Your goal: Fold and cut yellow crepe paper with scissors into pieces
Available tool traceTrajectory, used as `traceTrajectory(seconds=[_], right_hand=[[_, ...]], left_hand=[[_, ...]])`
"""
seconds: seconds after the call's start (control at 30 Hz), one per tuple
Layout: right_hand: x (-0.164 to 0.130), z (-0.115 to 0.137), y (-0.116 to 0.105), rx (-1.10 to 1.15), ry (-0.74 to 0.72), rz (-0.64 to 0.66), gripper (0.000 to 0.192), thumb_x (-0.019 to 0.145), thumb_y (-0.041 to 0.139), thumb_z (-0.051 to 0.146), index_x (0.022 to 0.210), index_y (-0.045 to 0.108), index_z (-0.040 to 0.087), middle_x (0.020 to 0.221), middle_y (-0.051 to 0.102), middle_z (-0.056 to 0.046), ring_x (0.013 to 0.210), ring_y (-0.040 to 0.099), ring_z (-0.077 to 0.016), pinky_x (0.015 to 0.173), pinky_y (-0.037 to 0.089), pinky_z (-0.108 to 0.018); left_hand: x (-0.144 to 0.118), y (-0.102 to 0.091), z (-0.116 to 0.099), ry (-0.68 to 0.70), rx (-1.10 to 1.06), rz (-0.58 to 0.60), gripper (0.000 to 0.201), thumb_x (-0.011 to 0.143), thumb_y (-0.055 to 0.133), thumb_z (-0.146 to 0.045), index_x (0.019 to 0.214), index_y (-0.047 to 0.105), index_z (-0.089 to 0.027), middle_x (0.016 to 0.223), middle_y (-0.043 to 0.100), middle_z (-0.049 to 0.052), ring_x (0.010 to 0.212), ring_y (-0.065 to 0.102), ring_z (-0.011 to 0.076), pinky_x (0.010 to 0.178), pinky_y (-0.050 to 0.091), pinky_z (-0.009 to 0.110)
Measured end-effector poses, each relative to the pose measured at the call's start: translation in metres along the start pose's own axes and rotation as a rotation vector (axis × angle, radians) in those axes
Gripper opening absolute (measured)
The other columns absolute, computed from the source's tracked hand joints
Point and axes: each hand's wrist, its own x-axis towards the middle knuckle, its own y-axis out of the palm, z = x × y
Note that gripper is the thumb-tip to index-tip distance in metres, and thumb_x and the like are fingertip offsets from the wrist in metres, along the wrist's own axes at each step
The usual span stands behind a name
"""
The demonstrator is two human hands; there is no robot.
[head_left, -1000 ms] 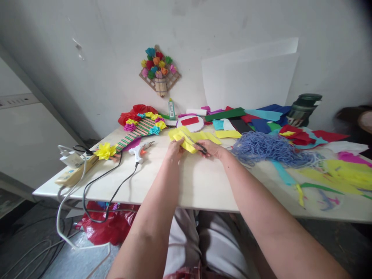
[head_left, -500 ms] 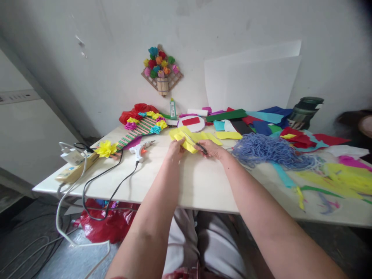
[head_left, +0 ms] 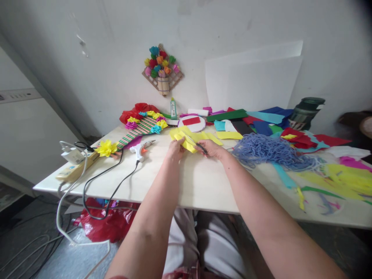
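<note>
Yellow crepe paper (head_left: pixel 188 146), folded into a strip, is pinched between the thumb and fingers of my left hand (head_left: pixel 176 148). My right hand (head_left: pixel 212 149) is closed on the dark handles of a pair of scissors (head_left: pixel 201 147), whose blades point up and left across the yellow paper. More yellow paper (head_left: pixel 207 136) lies just behind both hands. A white disc (head_left: pixel 199 126) with a red paper rectangle (head_left: pixel 191 121) on it rests beyond that.
A white glue gun (head_left: pixel 139 151) with its black cord lies left, near a power strip (head_left: pixel 76 170) and a striped woven piece (head_left: pixel 136 131) trimmed with paper flowers. Blue yarn (head_left: pixel 260 151), coloured paper and a dark bottle (head_left: pixel 305 113) occupy the right. A red bag (head_left: pixel 101 224) sits below the table.
The view has shifted very slightly. Both hands, the scissors and the yellow paper look almost the same as before.
</note>
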Motion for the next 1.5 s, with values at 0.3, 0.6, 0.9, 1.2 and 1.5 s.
traceTrajectory(seconds=[0.3, 0.6, 0.9, 1.2, 1.5], right_hand=[[-0.011, 0.016, 0.003, -0.020, 0.059, 0.005, 0.026, 0.073, 0.058, 0.039, 0.065, 0.048, 0.016, 0.040, 0.044, 0.007, 0.030, 0.036, -0.0035, 0.028, 0.023, -0.016], [-0.011, 0.012, -0.003, -0.033, 0.043, 0.016, 0.028, 0.076, 0.053, 0.043, 0.070, 0.049, 0.016, 0.045, 0.048, 0.005, 0.030, 0.040, -0.0042, 0.027, 0.023, -0.015], [-0.013, 0.016, -0.001, -0.027, 0.054, -0.022, 0.030, 0.074, 0.056, 0.044, 0.064, 0.047, 0.016, 0.039, 0.045, 0.006, 0.028, 0.037, -0.0042, 0.026, 0.025, -0.015], [-0.012, 0.016, -0.001, -0.046, 0.041, -0.038, 0.031, 0.074, 0.057, 0.043, 0.061, 0.047, 0.016, 0.038, 0.044, 0.006, 0.028, 0.038, -0.0042, 0.026, 0.025, -0.015], [-0.013, 0.015, -0.001, -0.050, 0.028, -0.041, 0.031, 0.074, 0.058, 0.043, 0.062, 0.047, 0.017, 0.038, 0.043, 0.007, 0.028, 0.038, -0.0042, 0.027, 0.025, -0.015]], left_hand=[[0.002, -0.003, 0.002, 0.003, 0.005, 0.024, 0.017, 0.072, 0.056, -0.008, 0.088, 0.059, -0.011, 0.085, 0.066, 0.009, 0.078, 0.063, 0.0192, 0.076, 0.051, 0.033], [-0.005, 0.004, -0.001, -0.015, 0.034, 0.016, 0.015, 0.071, 0.056, -0.008, 0.086, 0.058, -0.011, 0.081, 0.066, 0.008, 0.077, 0.064, 0.0197, 0.076, 0.051, 0.035], [-0.006, 0.004, 0.002, -0.024, 0.069, 0.034, 0.019, 0.070, 0.058, -0.009, 0.089, 0.059, -0.010, 0.083, 0.066, 0.010, 0.078, 0.064, 0.0206, 0.076, 0.051, 0.035], [-0.007, 0.006, 0.002, -0.016, 0.076, 0.039, 0.023, 0.072, 0.055, -0.008, 0.095, 0.058, -0.010, 0.082, 0.067, 0.010, 0.076, 0.064, 0.0195, 0.074, 0.051, 0.033], [-0.007, 0.005, 0.002, -0.012, 0.063, 0.050, 0.023, 0.071, 0.056, -0.008, 0.094, 0.059, -0.010, 0.083, 0.067, 0.010, 0.076, 0.064, 0.0195, 0.074, 0.051, 0.033]])
